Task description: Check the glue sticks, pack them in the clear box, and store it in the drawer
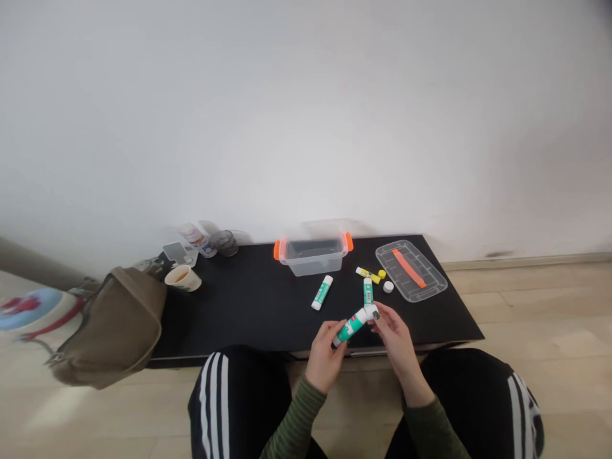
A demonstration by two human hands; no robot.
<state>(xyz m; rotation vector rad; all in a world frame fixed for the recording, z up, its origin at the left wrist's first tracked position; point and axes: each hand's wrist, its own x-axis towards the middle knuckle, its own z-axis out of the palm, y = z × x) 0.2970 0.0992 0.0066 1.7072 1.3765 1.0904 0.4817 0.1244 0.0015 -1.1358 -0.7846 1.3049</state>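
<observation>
The glue stick (pixel 352 326), a green-and-white plastic cylinder, is held in the air over the near edge of the black counter (pixel 248 306), between the two hands. Its long axis runs on a slant. The green lower end points down towards the person's left, and the white cap end points up and away to the right.

The left hand (pixel 325 357) has its fingers curled closed around the lower part of the barrel. The right hand (pixel 394 338) pinches the white cap end between fingertips and thumb. The very bottom of the stick is hidden inside the left grip.

A second green stick (pixel 368 291) lies on the counter just beyond the hands, pointing away. A third green stick (pixel 322 292) lies tilted to its left. Further back are a yellow stick (pixel 370 274) and a small, round, loose white cap (pixel 388 287).

Behind them stands a clear plastic box (pixel 313 255) with orange latches. To its right a clear ribbed lid (pixel 411 271) lies flat, with an orange strip on it.

On the far left are a paper cup (pixel 183 278) and a soft brown bag (pixel 115 325). Some blurred containers by the wall are hard to make out.
</observation>
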